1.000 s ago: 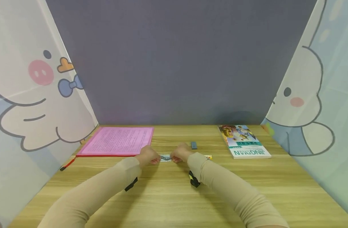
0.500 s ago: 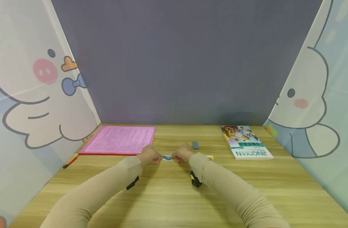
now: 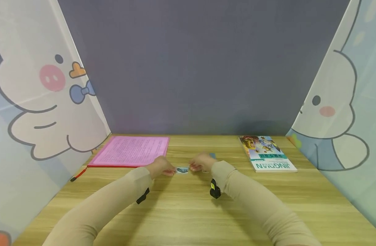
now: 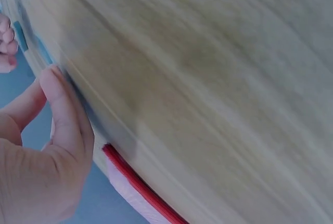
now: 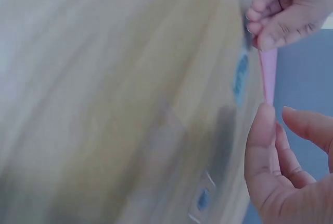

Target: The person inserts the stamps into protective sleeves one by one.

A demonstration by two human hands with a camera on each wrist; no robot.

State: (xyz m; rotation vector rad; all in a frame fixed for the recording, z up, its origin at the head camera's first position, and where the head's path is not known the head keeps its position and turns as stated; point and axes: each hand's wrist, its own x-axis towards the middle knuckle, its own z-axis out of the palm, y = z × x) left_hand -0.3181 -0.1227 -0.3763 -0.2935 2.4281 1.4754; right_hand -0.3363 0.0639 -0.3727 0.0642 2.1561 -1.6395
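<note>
A small pale strip with dark blue print lies on the table between the two hands, and it also appears as a blue-printed strip in the right wrist view. My left hand pinches its left end, thumb and forefinger meeting in the left wrist view. Just off the strip's right end is my right hand; its thumb and forefinger stand apart with nothing visible between them. Near that hand lies a small clear-edged piece with a blue mark.
A pink sheet folder with printed text and a red edge lies at the back left. At the back right is a paperback book. A small grey-blue block shows partly behind the right hand. A dark panel closes off the back.
My right hand has shifted right, away from the strip's end, and now partly covers the grey-blue block. The yellow-patterned end seen by the right wrist is out of sight. The left hand stays put.
</note>
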